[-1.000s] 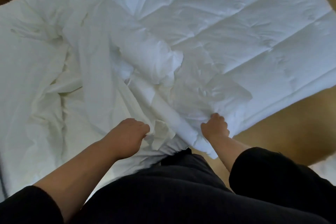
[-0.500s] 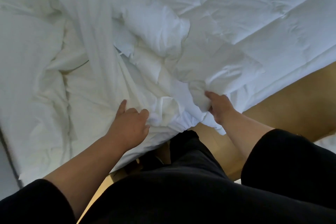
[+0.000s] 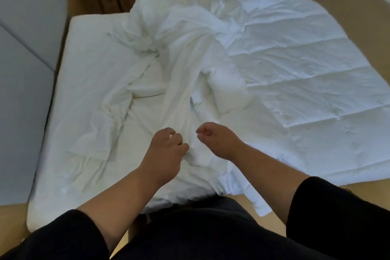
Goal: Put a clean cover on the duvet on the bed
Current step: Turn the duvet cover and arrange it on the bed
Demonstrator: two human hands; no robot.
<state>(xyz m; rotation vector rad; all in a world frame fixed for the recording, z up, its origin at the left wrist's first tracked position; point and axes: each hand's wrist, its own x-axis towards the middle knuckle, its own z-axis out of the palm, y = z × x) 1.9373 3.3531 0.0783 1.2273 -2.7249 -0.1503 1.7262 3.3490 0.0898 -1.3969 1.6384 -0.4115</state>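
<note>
Left hand (image 3: 166, 150) pinches cover (image 3: 181, 82) fold; right hand (image 3: 219, 139) curled, grip on cloth unclear. Find cover opening first, keep duvet (image 3: 306, 74) flat, you avoid twisting.

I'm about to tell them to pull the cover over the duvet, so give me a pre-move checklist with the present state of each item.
1. Left hand grips the thin white cotton cover: ok, fingers curled into a fold.
2. Right hand holds fabric: cannot tell, fingers curled but what they pinch is not visible.
3. White quilted duvet spread flat: partly ok, flat on the right, bunched near the middle.
4. Cover untangled: not ok, twisted and crumpled across the bed.
5. Cover opening found: cannot tell.
6. Duvet fully on the white mattress: not ok, its right side overhangs the floor.
</note>
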